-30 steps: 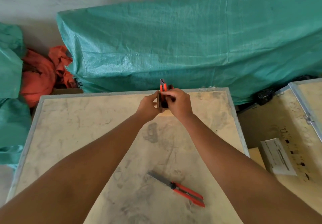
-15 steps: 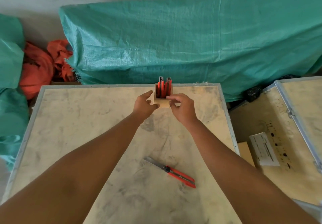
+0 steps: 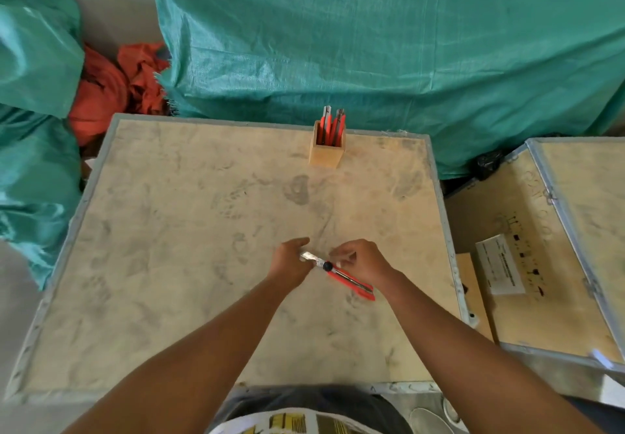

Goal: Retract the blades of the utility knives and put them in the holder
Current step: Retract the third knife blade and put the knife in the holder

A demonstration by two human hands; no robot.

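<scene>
A red utility knife [image 3: 350, 281] lies on the worn plywood table top [image 3: 203, 230] with its metal blade end pointing up-left. My left hand [image 3: 291, 261] touches the blade end, fingers curled around it. My right hand [image 3: 362, 259] rests over the knife's middle near its black knob, fingers bent; whether it lifts the knife I cannot tell. A small wooden holder [image 3: 326, 149] stands upright at the far edge of the table. Several red knives [image 3: 333, 126] stick up out of it.
Green tarpaulin [image 3: 372, 45] covers bulky things behind the table and at the left. Red cloth [image 3: 108, 95] lies at the back left. A second crate [image 3: 541, 247] with a white label stands to the right, lower than the table.
Both hands left the holder at the far edge and came back toward me to the knife lying on the table. The holder stands free with the knives in it.
</scene>
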